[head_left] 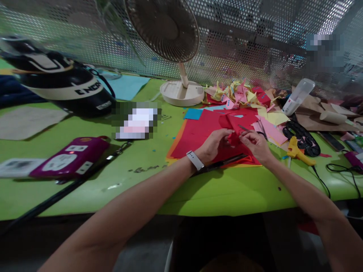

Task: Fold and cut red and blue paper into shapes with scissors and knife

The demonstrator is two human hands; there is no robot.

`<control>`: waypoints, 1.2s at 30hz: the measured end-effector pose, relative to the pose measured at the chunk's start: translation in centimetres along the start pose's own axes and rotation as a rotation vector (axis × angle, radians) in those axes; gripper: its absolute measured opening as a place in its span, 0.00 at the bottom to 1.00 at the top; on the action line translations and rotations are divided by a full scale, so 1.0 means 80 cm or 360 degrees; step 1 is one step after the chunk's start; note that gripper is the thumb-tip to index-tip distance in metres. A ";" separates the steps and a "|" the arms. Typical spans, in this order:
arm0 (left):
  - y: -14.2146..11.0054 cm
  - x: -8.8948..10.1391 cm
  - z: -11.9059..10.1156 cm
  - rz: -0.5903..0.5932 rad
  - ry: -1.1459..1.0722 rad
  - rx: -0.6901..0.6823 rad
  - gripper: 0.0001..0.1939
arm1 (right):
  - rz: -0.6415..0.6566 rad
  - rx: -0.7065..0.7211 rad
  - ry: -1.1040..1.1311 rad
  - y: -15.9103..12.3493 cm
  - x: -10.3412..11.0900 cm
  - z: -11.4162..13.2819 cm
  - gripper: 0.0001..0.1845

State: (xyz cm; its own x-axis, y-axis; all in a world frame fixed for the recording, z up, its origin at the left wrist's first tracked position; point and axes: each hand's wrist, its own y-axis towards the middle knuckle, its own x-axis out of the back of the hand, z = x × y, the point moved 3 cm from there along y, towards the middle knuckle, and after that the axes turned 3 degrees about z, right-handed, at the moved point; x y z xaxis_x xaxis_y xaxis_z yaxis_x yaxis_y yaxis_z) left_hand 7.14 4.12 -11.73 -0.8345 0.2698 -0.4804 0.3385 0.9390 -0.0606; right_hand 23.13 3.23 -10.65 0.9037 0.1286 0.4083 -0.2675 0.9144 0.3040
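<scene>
My left hand (pixel 214 145) wears a pale watch band at the wrist, and its fingers are closed on a small piece of red paper (pixel 234 139). From the other side, my right hand (pixel 255 145) pinches the same piece between thumb and fingers. A thin dark pointed tool (pixel 243 128) sticks out leftward by the right fingers; its kind is unclear. Beneath both hands lies a stack of red sheets (pixel 193 132) with orange edges showing. A long dark tool (pixel 227 161) rests on the stack's near side, partly behind my left wrist.
Behind the stack are folded paper pieces (pixel 241 94) and a fan (pixel 181 94). Rightward lie pink paper (pixel 273 130), a yellow glue gun (pixel 297 152) with its cord, a black tray-like object (pixel 303 138) and a clear bottle (pixel 297 97). Leftward are a purple power strip (pixel 70 158) and black bottle (pixel 65 87).
</scene>
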 end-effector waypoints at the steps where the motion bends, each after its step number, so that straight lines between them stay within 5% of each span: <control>1: 0.000 0.000 0.001 -0.0010 0.0006 0.0007 0.08 | -0.0006 0.0004 -0.0021 0.000 0.000 0.000 0.16; 6: -0.001 -0.001 0.000 0.0000 0.0046 0.0019 0.13 | -0.0014 0.0076 -0.0061 0.000 0.005 0.000 0.16; 15: -0.004 0.001 -0.008 0.0074 -0.0175 0.0118 0.12 | 0.0092 0.0587 -0.0056 0.002 0.013 0.005 0.07; 30: 0.000 -0.002 0.006 0.0089 -0.0043 0.0014 0.14 | -0.0067 0.0260 -0.0096 0.002 0.009 0.007 0.15; 36: -0.005 -0.007 0.006 0.0221 -0.0082 0.0057 0.13 | -0.0136 0.0009 0.0196 0.001 0.007 0.000 0.16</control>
State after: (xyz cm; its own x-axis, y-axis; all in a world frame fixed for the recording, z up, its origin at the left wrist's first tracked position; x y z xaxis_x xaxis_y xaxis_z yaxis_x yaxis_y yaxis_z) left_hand 7.69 3.47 -11.81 -0.7556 0.3842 -0.5306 0.4651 0.8850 -0.0215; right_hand 23.58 3.40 -10.40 0.9574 0.0967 0.2722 -0.1892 0.9219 0.3379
